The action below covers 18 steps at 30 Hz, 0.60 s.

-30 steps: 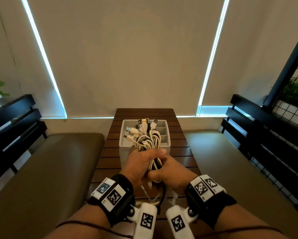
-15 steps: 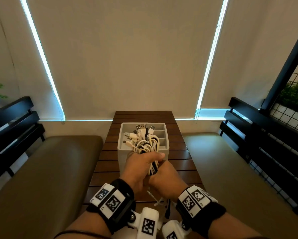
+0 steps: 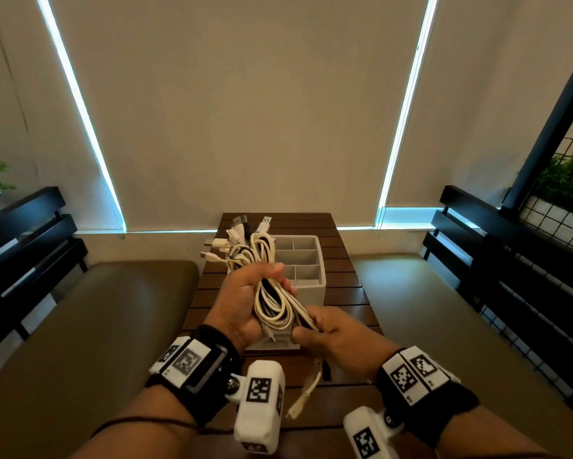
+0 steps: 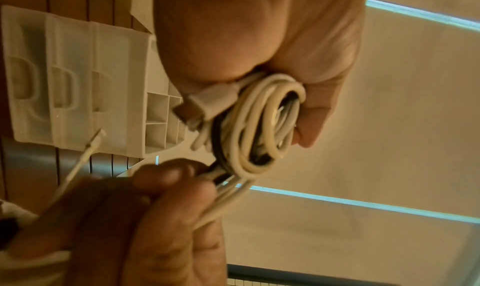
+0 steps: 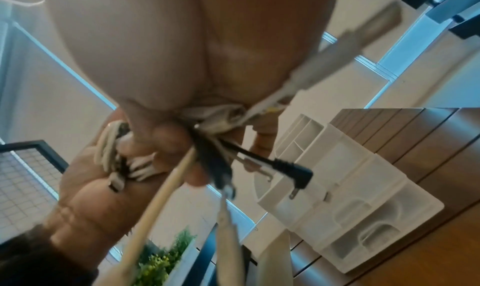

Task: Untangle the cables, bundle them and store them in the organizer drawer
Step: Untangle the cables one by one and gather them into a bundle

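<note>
- A coiled bundle of cables (image 3: 268,293), mostly cream-white with a few black strands, is being held in the air above the near part of the slatted wooden table (image 3: 344,293).
- The bundle is being gripped by the left hand (image 3: 245,303), whose fingers are curled round its middle while the thumb is pressed across the top of the coil.
- In the left wrist view the same coil (image 4: 262,122) is being clamped between palm and curled fingers, with a white USB plug sticking out toward 9 o'clock.
- Several plug ends are being fanned out of the bundle toward 12 o'clock, above the left hand in the head view.
- The lower strands are being pinched by the right hand (image 3: 338,339), at about 4 o'clock from the left hand, its fingers closed tightly on them.
- In the right wrist view loose tails are being trailed below the right hand (image 5: 182,64), among them a black angled plug (image 5: 291,167) and a thick cream cable.
- A loose cream tail with a small connector is being left hanging between the two wrists in the head view.
- The white organizer (image 3: 306,260), with its divided top compartments, is being left standing on the table at 1 o'clock from the left hand, just behind the bundle.
- Its drawer fronts (image 5: 363,218) are being shown in the right wrist view; whether any drawer is pulled out cannot be told.
</note>
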Each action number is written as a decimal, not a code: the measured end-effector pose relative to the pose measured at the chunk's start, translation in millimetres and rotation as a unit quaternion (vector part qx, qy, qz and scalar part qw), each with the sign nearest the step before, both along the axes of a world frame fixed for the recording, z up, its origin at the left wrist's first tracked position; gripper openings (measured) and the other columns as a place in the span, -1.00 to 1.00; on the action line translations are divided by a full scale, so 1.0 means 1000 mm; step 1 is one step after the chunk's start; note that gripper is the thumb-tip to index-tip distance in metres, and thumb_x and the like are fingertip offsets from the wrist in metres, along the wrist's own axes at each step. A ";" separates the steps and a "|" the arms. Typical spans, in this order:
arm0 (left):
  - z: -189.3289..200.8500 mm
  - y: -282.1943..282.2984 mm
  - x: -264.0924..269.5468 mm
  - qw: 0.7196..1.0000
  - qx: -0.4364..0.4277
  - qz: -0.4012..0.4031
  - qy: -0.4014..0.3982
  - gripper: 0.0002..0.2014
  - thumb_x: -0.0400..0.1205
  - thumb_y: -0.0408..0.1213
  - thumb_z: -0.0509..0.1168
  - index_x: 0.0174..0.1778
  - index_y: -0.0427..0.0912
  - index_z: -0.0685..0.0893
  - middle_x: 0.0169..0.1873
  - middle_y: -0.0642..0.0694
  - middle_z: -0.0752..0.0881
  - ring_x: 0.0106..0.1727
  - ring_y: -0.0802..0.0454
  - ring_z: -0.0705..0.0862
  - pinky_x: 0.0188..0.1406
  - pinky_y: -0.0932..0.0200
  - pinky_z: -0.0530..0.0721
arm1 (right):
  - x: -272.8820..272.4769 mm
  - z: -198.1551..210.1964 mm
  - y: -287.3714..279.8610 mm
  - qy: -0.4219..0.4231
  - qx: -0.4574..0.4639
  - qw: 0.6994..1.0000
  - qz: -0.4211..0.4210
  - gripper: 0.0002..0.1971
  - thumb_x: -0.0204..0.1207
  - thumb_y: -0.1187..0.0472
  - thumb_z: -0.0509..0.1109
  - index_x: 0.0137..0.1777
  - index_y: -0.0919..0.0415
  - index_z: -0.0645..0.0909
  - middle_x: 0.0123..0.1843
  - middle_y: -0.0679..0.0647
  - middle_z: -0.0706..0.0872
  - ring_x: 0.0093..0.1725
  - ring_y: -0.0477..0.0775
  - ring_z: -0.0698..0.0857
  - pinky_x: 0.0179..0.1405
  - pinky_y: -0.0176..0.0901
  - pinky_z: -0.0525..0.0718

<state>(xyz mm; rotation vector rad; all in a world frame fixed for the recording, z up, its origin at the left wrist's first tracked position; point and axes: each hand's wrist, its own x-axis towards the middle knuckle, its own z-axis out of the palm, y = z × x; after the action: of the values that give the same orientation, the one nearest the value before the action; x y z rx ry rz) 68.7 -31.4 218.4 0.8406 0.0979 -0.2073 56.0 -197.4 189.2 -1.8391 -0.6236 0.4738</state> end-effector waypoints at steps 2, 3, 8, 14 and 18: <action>0.001 0.002 0.000 1.000 -0.020 -0.008 -0.003 -0.82 0.38 -0.35 0.30 -0.56 -0.25 0.64 -0.58 -0.14 0.61 -0.53 0.00 0.66 -0.29 0.14 0.73 | -0.002 -0.001 -0.001 0.037 0.045 0.998 0.024 -0.63 0.63 0.11 0.31 0.14 0.48 0.44 -0.18 0.30 0.63 -0.21 0.08 0.67 -0.11 0.09 0.66; 0.002 0.002 0.000 0.999 -0.029 -0.012 -0.006 -0.80 0.39 -0.35 0.30 -0.58 -0.24 0.64 -0.59 -0.13 0.60 -0.53 0.01 0.65 -0.30 0.15 0.73 | -0.004 -0.002 -0.002 0.059 0.072 0.995 0.035 -0.61 0.62 0.09 0.32 0.14 0.48 0.44 -0.17 0.37 0.63 -0.21 0.12 0.71 -0.05 0.14 0.67; 0.000 0.008 0.002 0.998 -0.040 -0.038 -0.018 -0.80 0.41 -0.34 0.31 -0.55 -0.24 0.63 -0.56 -0.13 0.61 -0.48 0.00 0.65 -0.31 0.13 0.75 | -0.015 0.002 0.001 0.079 0.093 0.993 0.004 -0.55 0.73 -0.11 0.00 0.03 0.19 0.61 -0.37 0.02 0.51 -0.38 -0.06 0.49 -0.25 -0.23 0.60; -0.008 0.012 0.001 0.995 -0.034 -0.084 -0.036 -0.89 0.21 -0.39 0.47 -0.53 -0.23 0.64 -0.59 -0.12 0.60 -0.51 0.01 0.64 -0.32 0.12 0.73 | -0.003 0.011 0.006 -0.059 -0.099 0.993 0.020 -0.72 0.55 -0.04 0.32 0.06 0.15 0.64 0.00 0.19 0.68 0.00 0.09 0.66 0.19 0.13 0.64; -0.018 0.015 0.000 0.990 -0.012 -0.137 -0.033 -0.66 -0.04 -0.32 0.66 -0.53 -0.28 0.63 -0.56 -0.18 0.63 -0.46 -0.06 0.67 -0.29 0.12 0.73 | -0.003 0.023 0.009 -0.179 -0.255 0.950 0.014 -0.76 0.50 -0.03 0.45 0.14 -0.06 0.71 0.04 -0.12 0.55 0.09 -0.17 0.50 0.17 -0.27 0.49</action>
<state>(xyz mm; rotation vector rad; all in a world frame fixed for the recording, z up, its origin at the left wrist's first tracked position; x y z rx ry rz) 68.5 -16.0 200.4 0.8349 -0.0828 -0.4385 53.3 -188.1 212.7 -2.4425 -0.8266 0.3396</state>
